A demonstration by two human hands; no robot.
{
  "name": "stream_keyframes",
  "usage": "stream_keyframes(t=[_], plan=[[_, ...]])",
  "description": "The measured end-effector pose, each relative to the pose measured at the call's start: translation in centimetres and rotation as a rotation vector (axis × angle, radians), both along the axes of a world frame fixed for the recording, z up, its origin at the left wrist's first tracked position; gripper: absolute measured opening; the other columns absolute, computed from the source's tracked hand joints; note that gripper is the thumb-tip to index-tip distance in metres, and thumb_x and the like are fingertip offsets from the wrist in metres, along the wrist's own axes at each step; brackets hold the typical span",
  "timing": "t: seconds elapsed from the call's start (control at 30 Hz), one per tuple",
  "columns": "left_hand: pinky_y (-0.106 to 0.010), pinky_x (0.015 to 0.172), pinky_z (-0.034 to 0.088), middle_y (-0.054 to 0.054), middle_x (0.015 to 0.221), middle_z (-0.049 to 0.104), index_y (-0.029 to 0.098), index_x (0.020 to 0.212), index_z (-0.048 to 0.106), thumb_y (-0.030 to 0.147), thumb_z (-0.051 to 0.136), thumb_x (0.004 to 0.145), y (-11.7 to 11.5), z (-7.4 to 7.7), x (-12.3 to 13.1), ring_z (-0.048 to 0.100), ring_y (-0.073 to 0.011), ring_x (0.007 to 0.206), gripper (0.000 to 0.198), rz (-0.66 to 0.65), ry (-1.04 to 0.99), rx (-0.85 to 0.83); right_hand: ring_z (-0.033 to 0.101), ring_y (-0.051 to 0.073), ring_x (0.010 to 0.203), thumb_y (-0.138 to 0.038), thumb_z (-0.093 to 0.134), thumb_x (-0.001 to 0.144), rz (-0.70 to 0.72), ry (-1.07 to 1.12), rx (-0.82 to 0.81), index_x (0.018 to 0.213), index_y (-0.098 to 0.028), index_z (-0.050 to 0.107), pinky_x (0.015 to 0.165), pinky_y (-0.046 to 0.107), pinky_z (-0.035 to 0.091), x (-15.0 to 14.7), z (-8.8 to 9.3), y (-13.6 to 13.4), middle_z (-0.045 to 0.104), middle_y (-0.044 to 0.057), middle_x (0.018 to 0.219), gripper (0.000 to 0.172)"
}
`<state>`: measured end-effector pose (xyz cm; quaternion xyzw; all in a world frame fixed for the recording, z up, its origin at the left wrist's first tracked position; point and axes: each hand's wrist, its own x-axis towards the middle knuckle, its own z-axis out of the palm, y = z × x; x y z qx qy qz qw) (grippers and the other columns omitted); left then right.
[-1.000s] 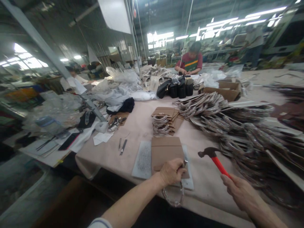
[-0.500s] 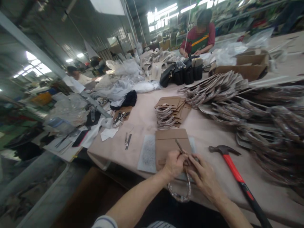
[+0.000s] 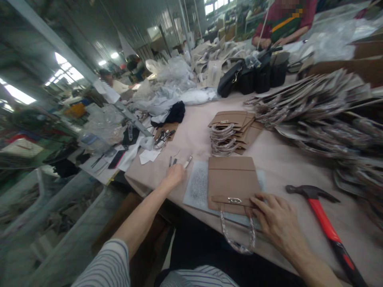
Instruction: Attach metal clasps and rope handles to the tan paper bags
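A brown leather bag panel (image 3: 231, 179) lies flat on a pale speckled board (image 3: 196, 183). It bears a silver metal clasp (image 3: 234, 200) near its lower edge. Its handle (image 3: 238, 245), wrapped in clear plastic, hangs over the table's front edge. With bent fingers my right hand (image 3: 277, 213) grips the panel's lower right corner; the thumb lies beside the handle's base. Left of the board, my left hand (image 3: 176, 175) is closed on a small flat metal tool (image 3: 188, 161), whose tip sticks out. Two other small metal tools (image 3: 172, 161) lie right beside that hand, partly hidden.
A claw hammer (image 3: 323, 219) with a red and black handle lies to the right. Stacked brown panels (image 3: 231, 125) sit behind the board. Many plastic-wrapped handles (image 3: 317, 135) are heaped at right. Black bags (image 3: 254, 75) stand farther back, near a co-worker (image 3: 289, 24).
My left hand has moved left off the panel, carrying the metal tool towards the other small tools. My right hand has shifted to the panel's corner, and the clasp is now uncovered.
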<state>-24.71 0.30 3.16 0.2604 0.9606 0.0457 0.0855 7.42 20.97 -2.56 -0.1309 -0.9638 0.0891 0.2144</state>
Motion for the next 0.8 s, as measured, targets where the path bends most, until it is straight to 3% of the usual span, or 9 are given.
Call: stream_keyframes(t=[0.1,0.2,0.27,0.37,0.5,0.6,0.8], plan=[[-0.036,0.091,0.051,-0.015,0.120,0.068,0.016,0.112,0.069,0.028,0.052,0.100,-0.5,-0.4,3.2,0.067,-0.0278,0.108,0.024,-0.151,0.029,0.048,0.055,0.023,0.087,-0.021,0.047,0.100,0.133,-0.066,0.022,0.113,-0.021,0.067,0.075,0.036,0.042,-0.7,0.7,0.7,0.067,0.007,0.104,0.024],[-0.032,0.089,0.052,-0.008,0.117,0.067,0.021,0.121,0.063,0.031,0.057,0.099,0.0,-0.5,7.9,0.065,-0.0221,0.104,0.025,-0.516,-0.020,0.187,0.055,0.020,0.082,-0.006,0.043,0.094,0.262,-0.166,0.046,0.114,-0.022,0.065,0.072,0.034,0.040,-1.3,1.6,1.3,0.065,0.005,0.097,0.033],[-0.033,0.087,0.052,-0.006,0.110,0.066,0.021,0.116,0.063,0.033,0.062,0.097,0.8,-0.6,10.6,0.064,-0.0219,0.101,0.022,-0.672,-0.041,0.205,0.056,0.019,0.081,0.000,0.041,0.090,0.333,-0.197,0.061,0.110,-0.020,0.063,0.072,0.033,0.040,-1.7,2.1,1.6,0.063,0.005,0.095,0.036],[-0.036,0.082,0.050,-0.008,0.102,0.063,0.017,0.100,0.063,0.030,0.059,0.098,1.9,-0.7,12.8,0.060,-0.0242,0.098,0.014,-0.797,0.024,0.122,0.055,0.019,0.078,0.000,0.042,0.090,0.405,-0.211,0.110,0.105,-0.019,0.059,0.073,0.033,0.042,-2.2,2.5,1.6,0.060,0.005,0.092,0.029],[-0.038,0.075,0.048,-0.012,0.099,0.059,0.012,0.097,0.059,0.014,0.046,0.098,2.3,-0.7,12.9,0.056,-0.0257,0.091,0.013,-1.004,0.155,0.020,0.053,0.020,0.073,0.000,0.043,0.089,0.474,-0.243,0.154,0.103,-0.019,0.057,0.069,0.033,0.042,-2.5,2.7,1.4,0.057,0.004,0.089,0.027],[-0.038,0.074,0.048,-0.013,0.097,0.058,0.010,0.100,0.058,0.013,0.043,0.098,1.7,-0.9,12.2,0.055,-0.0260,0.089,0.016,-1.085,0.222,0.022,0.055,0.018,0.071,0.000,0.043,0.090,0.479,-0.247,0.133,0.105,-0.020,0.057,0.067,0.031,0.043,-2.5,2.7,1.3,0.057,0.004,0.090,0.028],[-0.033,0.081,0.048,-0.011,0.107,0.066,0.014,0.112,0.063,0.013,0.047,0.097,0.3,-3.4,9.1,0.057,-0.0214,0.092,0.022,-1.233,0.129,0.246,0.059,0.017,0.075,-0.006,0.039,0.094,0.408,-0.177,0.032,0.098,-0.020,0.061,0.066,0.027,0.045,-2.1,2.9,1.3,0.059,0.004,0.088,0.026]])
